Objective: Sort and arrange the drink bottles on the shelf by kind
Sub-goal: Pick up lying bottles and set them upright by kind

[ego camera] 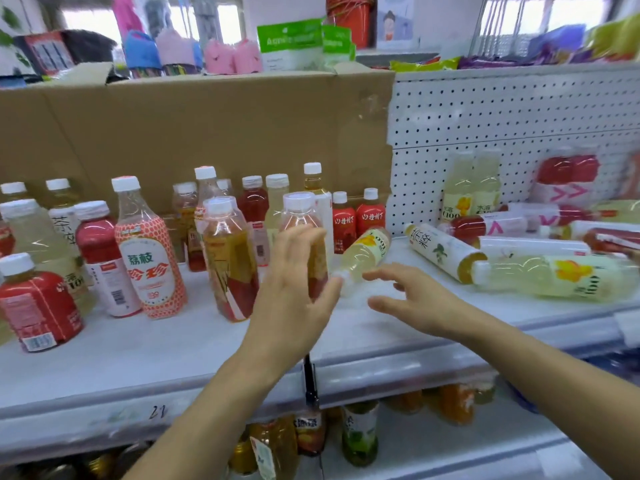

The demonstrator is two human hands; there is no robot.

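Many drink bottles stand on the left half of the white shelf point(138, 355): amber tea bottles point(230, 261), a lychee bottle point(150, 258), red juice bottles point(358, 218). My left hand point(294, 289) is open, its fingers straight, right in front of a standing amber bottle point(303, 216). My right hand point(412, 299) is open, fingers spread, just below a pale yellow bottle point(365, 254) that lies tilted on the shelf. More bottles lie on their sides to the right, among them a long pale bottle point(561, 277) and a white-label tea bottle point(440, 251).
A cardboard box wall point(207, 133) backs the left part of the shelf and a white pegboard point(502, 119) the right. A lower shelf holds more bottles point(360, 434). Packaged goods sit above the box.
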